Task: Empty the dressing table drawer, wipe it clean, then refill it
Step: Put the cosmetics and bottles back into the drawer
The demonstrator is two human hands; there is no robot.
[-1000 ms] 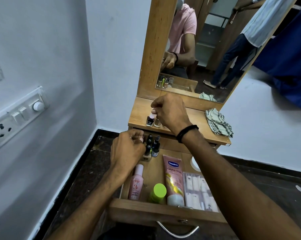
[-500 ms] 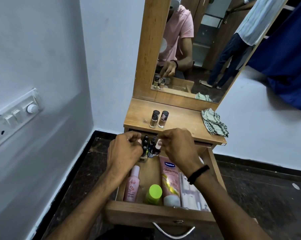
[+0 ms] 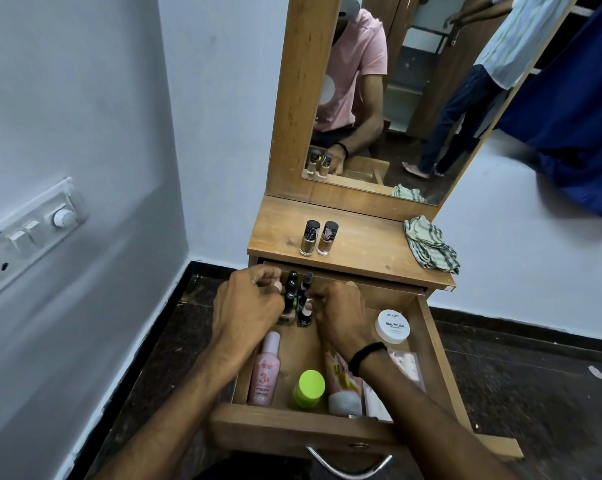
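Note:
The wooden drawer (image 3: 431, 344) is pulled out below the dressing table top (image 3: 361, 244). Several small nail polish bottles (image 3: 297, 292) stand at its back left. My left hand (image 3: 247, 306) curls round a bottle at the left of that cluster. From the right, my right hand (image 3: 337, 313) pinches a small pale-capped bottle in the same cluster. Two nail polish bottles (image 3: 318, 239) stand side by side on the table top. Lying in the drawer are a pink spray bottle (image 3: 265, 372), a green-capped bottle (image 3: 308, 389), a tube (image 3: 344, 393), a white nail polish jar (image 3: 393, 326) and a clear packet (image 3: 406, 365).
A striped cloth (image 3: 429, 245) lies on the right of the table top. The mirror (image 3: 396, 98) rises behind it and shows a second person standing. A wall with a switch panel (image 3: 26, 237) runs close on the left. Dark floor surrounds the table.
My right hand left a second bottle on the table top beside the first and came down into the drawer to the bottle cluster. My left hand stayed at the cluster.

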